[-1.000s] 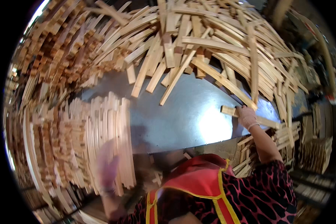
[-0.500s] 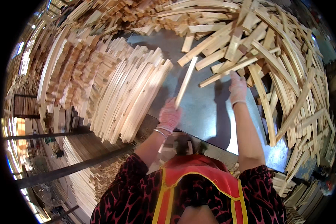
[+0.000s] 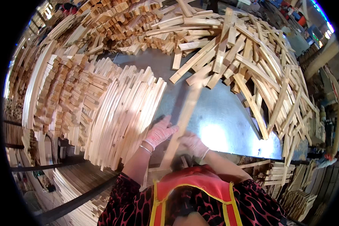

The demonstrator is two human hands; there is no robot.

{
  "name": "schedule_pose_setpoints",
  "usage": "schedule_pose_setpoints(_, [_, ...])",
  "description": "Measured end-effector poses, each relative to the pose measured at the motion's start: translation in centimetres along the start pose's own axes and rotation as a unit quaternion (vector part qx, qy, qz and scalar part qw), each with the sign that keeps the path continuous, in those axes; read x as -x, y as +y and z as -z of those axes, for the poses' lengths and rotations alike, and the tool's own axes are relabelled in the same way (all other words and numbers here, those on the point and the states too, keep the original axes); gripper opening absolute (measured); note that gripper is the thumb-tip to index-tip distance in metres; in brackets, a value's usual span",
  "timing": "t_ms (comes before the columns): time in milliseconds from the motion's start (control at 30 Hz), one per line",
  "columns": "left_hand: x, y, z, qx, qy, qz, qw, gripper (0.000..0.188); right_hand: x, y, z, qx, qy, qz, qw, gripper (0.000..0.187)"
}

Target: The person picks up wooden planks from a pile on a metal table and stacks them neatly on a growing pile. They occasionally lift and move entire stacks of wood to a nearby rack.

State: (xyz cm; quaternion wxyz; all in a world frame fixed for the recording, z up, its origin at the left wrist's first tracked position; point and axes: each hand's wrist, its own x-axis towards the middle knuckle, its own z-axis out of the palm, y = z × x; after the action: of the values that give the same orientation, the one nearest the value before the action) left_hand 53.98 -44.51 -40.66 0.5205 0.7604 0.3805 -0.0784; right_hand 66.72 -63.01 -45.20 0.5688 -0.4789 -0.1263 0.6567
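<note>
A pale wooden strip (image 3: 187, 109), smeared by motion, slants over the grey metal tabletop (image 3: 220, 109) in front of me. My right hand (image 3: 194, 144), in a light knitted glove, grips the strip's right edge near its lower half; its fingers are partly blurred. On the other side, my left hand (image 3: 160, 132), in a pinkish knitted glove, has its fingers spread, with the fingertips close to or touching the strip. Just left of that hand, a row of pale strips (image 3: 126, 113) lies side by side, its ends roughly level.
A loose heap of crisscrossed strips (image 3: 267, 79) covers the table's right and far right. Stacked strips (image 3: 118, 20) rise at the back, and more stacked pieces (image 3: 60, 98) stand at the left. A dark metal bar (image 3: 77, 197) crosses low at the left.
My right hand has come from the heap back to the strip near my body. My left hand has loosened from the strip and its fingers have spread. The view has shifted.
</note>
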Motion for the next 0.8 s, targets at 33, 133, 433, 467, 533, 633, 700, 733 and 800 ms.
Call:
schedule_pose_setpoints(33, [0.4,-1.7,-1.4,0.248,-0.045,-0.137,0.958,0.073,0.5,0.6,-2.3,0.001,-0.053,-0.022,0.998,0.035])
schedule_pose_setpoints(133, [0.7,-0.8,-1.7,0.065,0.095,-0.040,0.993,0.056,-0.4,-0.1,-2.2,0.043,-0.062,-0.083,0.994,0.036])
schedule_pose_setpoints(433, [-0.1,-3.7,-0.9,-0.464,0.385,-0.048,0.796,0.063,-5.7,-15.4,12.3,0.283,0.219,0.108,0.927,0.059])
schedule_pose_setpoints(467, [-2.0,-2.6,-1.0,-0.488,0.386,-0.041,0.782,0.066,-8.1,-17.5,13.8,0.322,0.297,0.219,0.872,0.058])
schedule_pose_setpoints(533, [-5.7,2.5,-0.1,-0.413,0.312,-0.069,0.853,0.073,-11.5,-24.7,13.7,0.502,0.391,0.251,0.729,0.065])
schedule_pose_setpoints(633, [-14.6,10.1,0.6,-0.317,0.318,-0.205,0.869,0.077,-17.2,-31.0,17.6,0.523,0.505,0.375,0.575,0.072])
schedule_pose_setpoints(700, [-19.9,13.9,1.2,-0.274,0.299,-0.179,0.896,0.077,-19.1,-33.0,17.8,0.554,0.505,0.279,0.600,0.075])
schedule_pose_setpoints(733, [-21.9,14.0,1.2,-0.283,0.326,-0.142,0.891,0.075,-19.3,-34.2,16.6,0.569,0.498,0.234,0.611,0.077])
schedule_pose_setpoints(800, [-25.3,13.4,0.3,-0.298,0.377,-0.076,0.874,0.070,-19.2,-35.8,15.0,0.624,0.418,0.145,0.644,0.073])
